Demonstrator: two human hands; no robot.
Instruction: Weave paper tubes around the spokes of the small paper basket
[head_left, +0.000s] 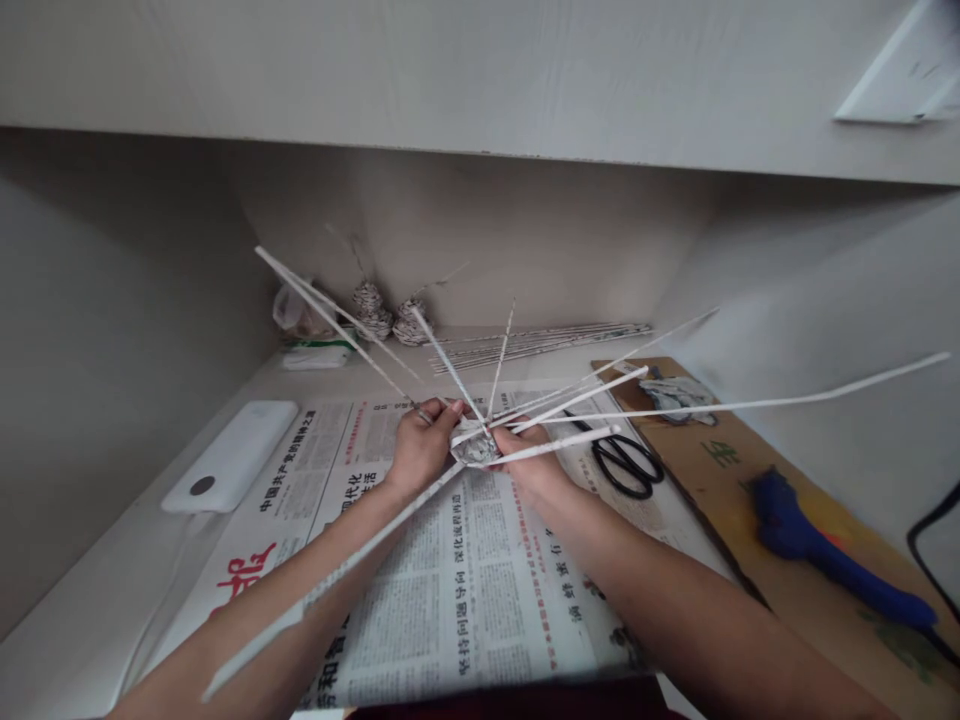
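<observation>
Between my two hands is a small woven base [475, 447] of rolled paper, with several long pale paper sticks [450, 365] fanning out from it in all directions. My left hand [424, 440] is closed on the base's left side, thumb on top. On the opposite side my right hand [526, 455] grips the base, fingers partly hidden behind the sticks. One stick passes toward me over my left forearm; a long one stretches far to the right. Below the hands lies a spread newspaper [420, 600].
Black-handled scissors [626, 462] lie right of my hands. A blue glue gun [832, 560] rests on cardboard [720, 450]. At the back are two small woven gourd shapes [371, 312] and a bundle of paper sticks [555, 340]. A white power bank [229, 455] lies left.
</observation>
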